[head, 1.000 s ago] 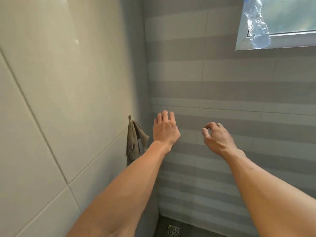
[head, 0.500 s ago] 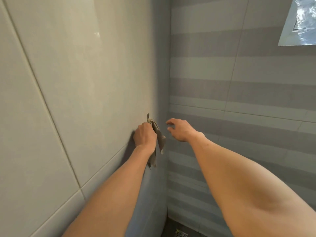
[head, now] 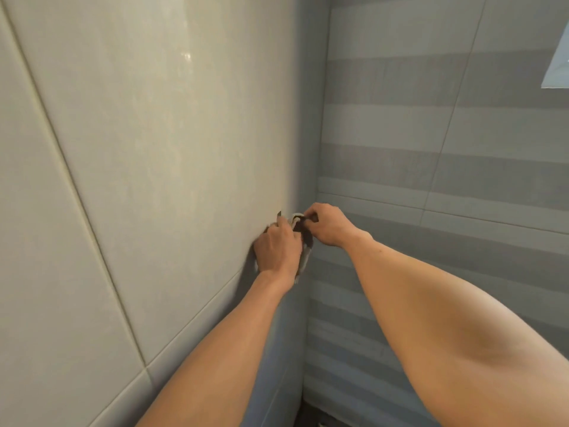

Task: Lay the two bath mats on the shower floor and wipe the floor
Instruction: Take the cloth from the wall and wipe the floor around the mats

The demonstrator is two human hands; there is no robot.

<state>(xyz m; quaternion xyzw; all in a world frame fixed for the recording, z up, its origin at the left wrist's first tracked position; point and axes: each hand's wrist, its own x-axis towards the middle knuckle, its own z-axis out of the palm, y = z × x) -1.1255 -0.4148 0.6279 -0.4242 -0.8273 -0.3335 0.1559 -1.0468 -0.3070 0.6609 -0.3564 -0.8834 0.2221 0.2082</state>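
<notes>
A small grey-brown cloth (head: pixel 305 253) hangs against the pale tiled side wall (head: pixel 160 155), close to the corner where that wall meets the striped back wall (head: pixel 446 143). Only a strip of it shows between the two hands: a light rolled edge at the top and a darker fold that trails down past the left wrist. A small dark tip (head: pixel 279 214), which may be a hook or a corner of the cloth, sticks up just above the left knuckles; which of the two cannot be told.

The left hand (head: pixel 277 249) is curled round the cloth with its back toward the camera, its knuckles against the side wall, and its forearm rising from the lower middle of the view. The right hand (head: pixel 328 224) comes in from the right with the wrist bent, its fingertips (head: pixel 308 216) pinching the top edge of the cloth just beside the left hand's fingers. The right forearm crosses the lower right of the view and fills much of it.

The hands work right in the corner, with the side wall touching the left hand and the back wall close behind the right. A corner of a window frame (head: pixel 558 69) shows at the upper right edge. At the bottom, between the forearms, a dark sliver of shower floor (head: pixel 311 419) is visible.
</notes>
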